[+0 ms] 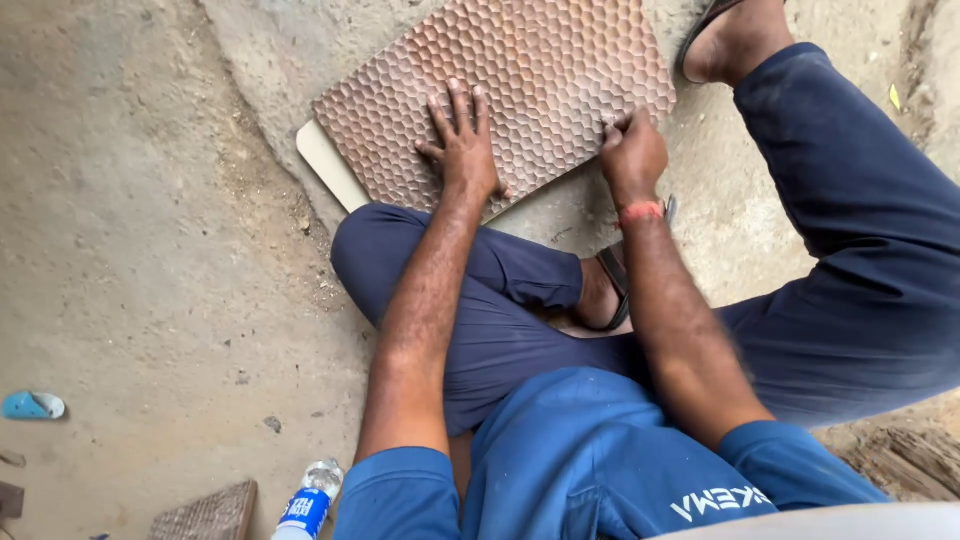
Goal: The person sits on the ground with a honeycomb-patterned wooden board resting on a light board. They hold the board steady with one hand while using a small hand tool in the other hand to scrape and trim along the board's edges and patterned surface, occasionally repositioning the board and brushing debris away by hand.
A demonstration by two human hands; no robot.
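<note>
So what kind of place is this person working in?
Probably a rough outdoor work site or workshop yard: a bare dusty concrete floor, a brown honeycomb-textured tile laid on it, and a plastic water bottle beside the seated person.

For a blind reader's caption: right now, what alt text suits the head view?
Seated on a dusty concrete floor, a person presses the left hand flat on a brown honeycomb-textured tile while the right hand, closed, touches its edge. A plastic water bottle lies nearby.
</note>
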